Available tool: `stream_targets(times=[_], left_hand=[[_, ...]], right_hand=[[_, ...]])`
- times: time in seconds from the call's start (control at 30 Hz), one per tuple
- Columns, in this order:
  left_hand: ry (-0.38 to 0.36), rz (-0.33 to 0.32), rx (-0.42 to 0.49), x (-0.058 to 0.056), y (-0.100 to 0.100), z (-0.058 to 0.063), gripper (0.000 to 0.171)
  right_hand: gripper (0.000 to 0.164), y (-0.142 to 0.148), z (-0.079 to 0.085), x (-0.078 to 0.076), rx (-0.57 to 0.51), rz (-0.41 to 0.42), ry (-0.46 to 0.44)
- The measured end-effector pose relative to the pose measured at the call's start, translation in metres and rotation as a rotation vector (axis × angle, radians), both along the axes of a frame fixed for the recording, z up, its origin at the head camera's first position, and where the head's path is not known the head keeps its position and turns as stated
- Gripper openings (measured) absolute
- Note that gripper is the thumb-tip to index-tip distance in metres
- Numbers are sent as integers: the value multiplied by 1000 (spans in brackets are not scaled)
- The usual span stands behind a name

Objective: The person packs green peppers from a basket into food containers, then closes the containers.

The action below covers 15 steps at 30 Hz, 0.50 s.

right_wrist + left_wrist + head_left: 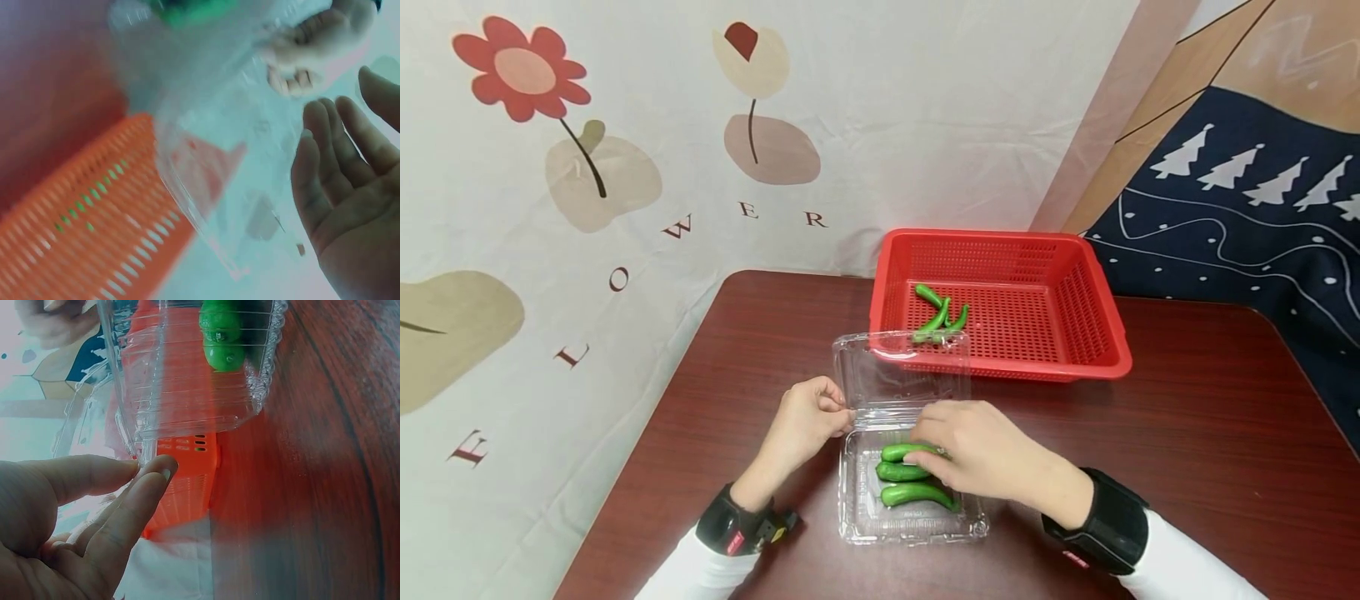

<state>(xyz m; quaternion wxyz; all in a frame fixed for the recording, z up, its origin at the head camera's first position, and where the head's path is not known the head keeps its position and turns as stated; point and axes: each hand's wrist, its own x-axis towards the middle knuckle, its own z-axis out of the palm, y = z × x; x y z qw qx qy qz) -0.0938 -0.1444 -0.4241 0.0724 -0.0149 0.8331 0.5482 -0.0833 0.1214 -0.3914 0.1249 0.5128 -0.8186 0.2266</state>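
A clear plastic clamshell box point(865, 530) lies on the table with its lid point(901, 377) standing up at the back. Inside are three green peppers point(916, 495) side by side, partly covered by my right hand point(973, 446). That hand hovers over the box with its thumb and fingers apart; in the right wrist view its palm point(359, 206) and fingers hold nothing. My left hand point(803, 421) pinches the box's left edge at the hinge between thumb and fingers, as the left wrist view shows. The ends of two peppers point(222, 356) show through the box wall there.
Behind the box stands a red perforated basket point(1075, 367) with several green peppers point(936, 317) at its left side. The raised lid overlaps its front rim in the head view. Printed cloth point(880, 125) hangs behind the brown table point(1195, 450).
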Motion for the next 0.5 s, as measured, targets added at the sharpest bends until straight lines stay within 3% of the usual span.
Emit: stream_targets(times=[0.27,0.5], left_hand=[[17,-1,-20,1,0,0,20],[39,0,-46,0,-1,-2,19]], right_hand=[[20,0,42,-19,-153,-41,55],[26,-4,61,-44,-229,-112,72]])
